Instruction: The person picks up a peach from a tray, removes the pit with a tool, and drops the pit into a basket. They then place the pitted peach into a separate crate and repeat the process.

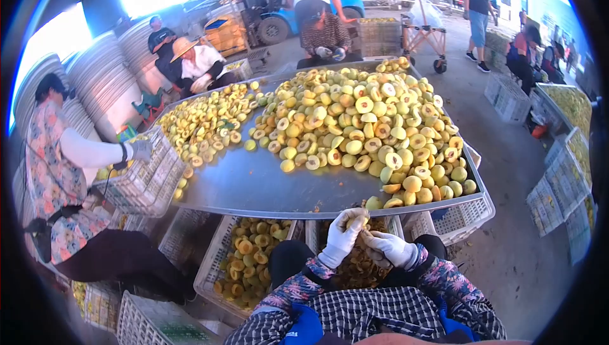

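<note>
My left hand [343, 236], in a white glove, is closed in a pinch at the table's near edge. A small yellow-green piece of stone fruit [365, 218] shows at its fingertips, mostly covered. Close beside it, my right hand [390, 248], also gloved with stained fingertips, is closed with its fingers meeting the left ones; what it grips is hidden. Both hands are above a crate of brown scraps [358, 271] between my knees. Just beyond them, a large heap of halved yellow-green stone fruit [355, 120] covers the metal table [266, 183].
A crate of fruit halves [250, 259] stands left of my knees. At the left, a person [63, 174] holds a tilted white crate [149, 177] against the table. More people sit along the far side. Stacked crates [558, 180] stand at right; a blue forklift [279, 18] is behind.
</note>
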A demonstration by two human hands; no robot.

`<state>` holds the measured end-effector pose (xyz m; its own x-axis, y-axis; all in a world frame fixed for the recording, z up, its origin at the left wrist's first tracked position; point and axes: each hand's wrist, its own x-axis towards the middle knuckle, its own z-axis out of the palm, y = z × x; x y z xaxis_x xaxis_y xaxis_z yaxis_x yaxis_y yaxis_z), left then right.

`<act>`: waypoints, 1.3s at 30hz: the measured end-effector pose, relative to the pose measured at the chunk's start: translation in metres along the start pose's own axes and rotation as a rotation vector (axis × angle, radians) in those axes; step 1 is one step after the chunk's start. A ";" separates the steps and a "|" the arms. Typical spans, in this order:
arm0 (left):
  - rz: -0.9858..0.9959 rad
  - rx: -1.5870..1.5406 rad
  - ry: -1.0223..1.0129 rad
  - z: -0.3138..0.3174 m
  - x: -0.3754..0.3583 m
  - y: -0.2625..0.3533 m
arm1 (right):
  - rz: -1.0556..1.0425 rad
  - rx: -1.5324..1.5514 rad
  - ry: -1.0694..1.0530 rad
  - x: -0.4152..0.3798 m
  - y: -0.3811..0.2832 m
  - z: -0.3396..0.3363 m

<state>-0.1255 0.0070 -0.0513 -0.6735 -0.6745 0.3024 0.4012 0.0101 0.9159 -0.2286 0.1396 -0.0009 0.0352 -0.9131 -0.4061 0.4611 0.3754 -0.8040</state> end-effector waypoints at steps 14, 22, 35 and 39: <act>-0.265 0.022 -0.196 0.003 0.003 0.007 | -0.176 -0.273 0.018 -0.016 0.016 -0.017; -0.095 0.171 -0.209 0.009 0.002 0.014 | -0.197 -0.291 0.097 0.007 0.046 -0.023; -0.229 -0.003 -0.187 0.008 -0.006 0.017 | 0.034 -0.060 -0.017 -0.020 0.028 -0.013; -0.066 0.140 -0.219 0.006 -0.003 0.012 | -0.616 -0.698 0.220 -0.004 0.041 -0.008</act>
<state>-0.1229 0.0136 -0.0395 -0.8195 -0.5017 0.2768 0.2726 0.0834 0.9585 -0.2171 0.1600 -0.0360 -0.2372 -0.9584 0.1590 -0.2918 -0.0858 -0.9526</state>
